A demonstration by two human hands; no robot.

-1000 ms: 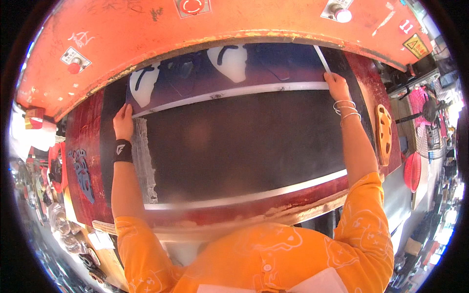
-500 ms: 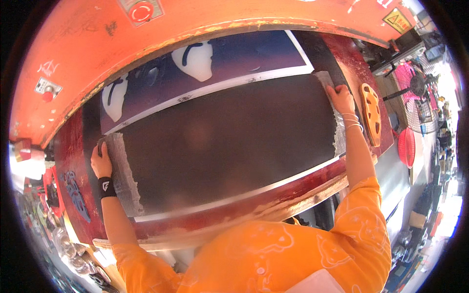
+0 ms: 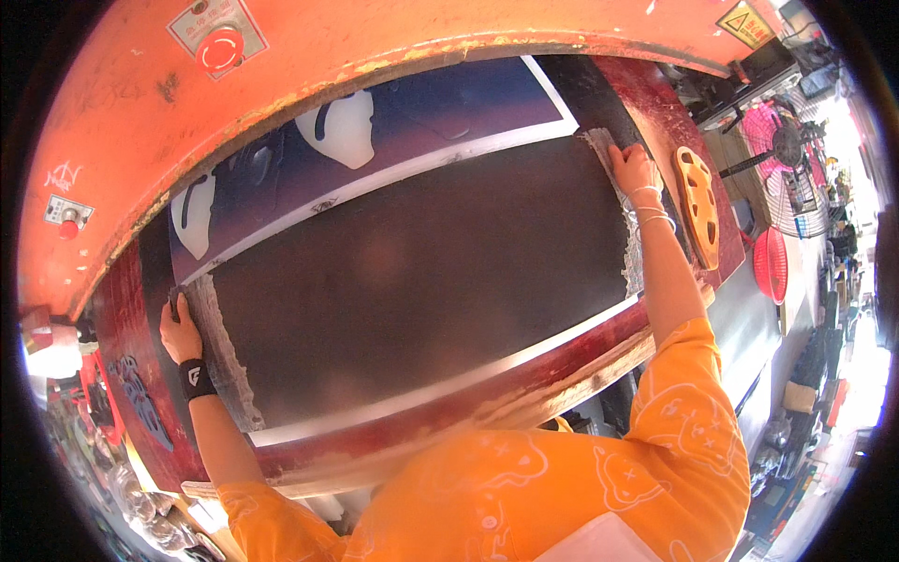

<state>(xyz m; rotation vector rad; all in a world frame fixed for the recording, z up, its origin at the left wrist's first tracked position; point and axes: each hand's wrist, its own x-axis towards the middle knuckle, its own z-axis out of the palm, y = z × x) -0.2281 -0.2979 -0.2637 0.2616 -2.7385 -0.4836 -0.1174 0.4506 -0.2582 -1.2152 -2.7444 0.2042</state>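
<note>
A large dark rectangular sheet with ragged pale side edges lies on a red-stained work table. My left hand, with a black wristband, grips the sheet's left edge. My right hand, with thin bracelets on the wrist, grips the sheet's far right corner. Beyond the dark sheet lies a purple printed sheet with white shapes and a white border.
An orange machine housing arches over the far side of the table, with a red round button on it. An orange perforated tool lies on the table at right. A pink fan and a red basket stand farther right.
Both hands have come down and toward me along the sheet's side edges, and the dark sheet has shifted closer. The view has tilted, bringing the purple sheet more into sight.
</note>
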